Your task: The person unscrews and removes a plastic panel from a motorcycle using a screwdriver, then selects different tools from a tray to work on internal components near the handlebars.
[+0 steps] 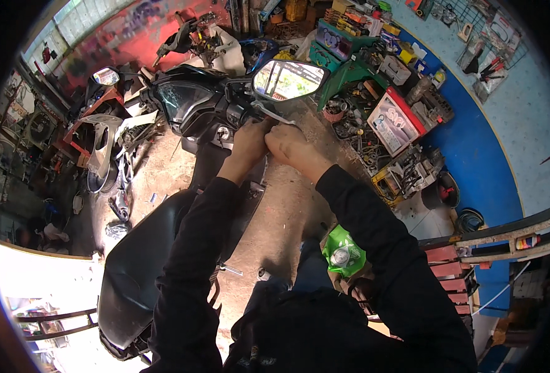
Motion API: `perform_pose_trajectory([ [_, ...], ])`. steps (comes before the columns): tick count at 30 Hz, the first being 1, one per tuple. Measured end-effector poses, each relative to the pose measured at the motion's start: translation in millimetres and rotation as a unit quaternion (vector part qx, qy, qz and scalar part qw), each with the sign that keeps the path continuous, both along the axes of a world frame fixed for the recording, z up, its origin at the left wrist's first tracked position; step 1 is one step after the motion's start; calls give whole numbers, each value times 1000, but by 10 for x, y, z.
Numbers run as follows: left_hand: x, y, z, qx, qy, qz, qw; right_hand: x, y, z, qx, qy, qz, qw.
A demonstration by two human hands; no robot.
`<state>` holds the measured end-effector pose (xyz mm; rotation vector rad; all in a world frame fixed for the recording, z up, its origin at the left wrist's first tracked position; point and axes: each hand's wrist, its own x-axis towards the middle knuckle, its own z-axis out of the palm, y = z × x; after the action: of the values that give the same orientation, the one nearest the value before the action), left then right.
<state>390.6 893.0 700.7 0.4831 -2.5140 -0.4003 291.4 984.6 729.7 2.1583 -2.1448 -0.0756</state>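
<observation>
A dark motor scooter (216, 161) stands before me and to my left, its handlebar toward the far side. At the right end of the bar, my left hand (247, 144) and my right hand (288, 147) are side by side and touching. The fingers of both are curled closed around the handlebar grip, which they almost wholly hide. A silver brake lever (276, 114) sticks out just beyond the knuckles. Above it, the right mirror (290, 79) reflects a bright opening. Left of my hands is the round ignition lock (223, 132).
The long black seat (143, 273) lies along my left. Loose fairing parts (104, 140) are on the floor at left. To the right are a cluttered tool pile, a red-framed box (396, 121) and a dark bucket (441, 191). A green bag (344, 252) sits near my legs.
</observation>
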Motion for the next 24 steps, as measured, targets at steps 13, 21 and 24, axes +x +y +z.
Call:
perform_pose_trajectory([
  [13,-19,-1,-139,-5,40,12,999,50,9,95,46,1,-26,999],
  [21,-11,16,-139,10,59,-10,998,15,-20,24,46,-7,-24,999],
  [24,-21,24,-163,35,59,11,998,22,-16,38,29,-10,-18,999],
])
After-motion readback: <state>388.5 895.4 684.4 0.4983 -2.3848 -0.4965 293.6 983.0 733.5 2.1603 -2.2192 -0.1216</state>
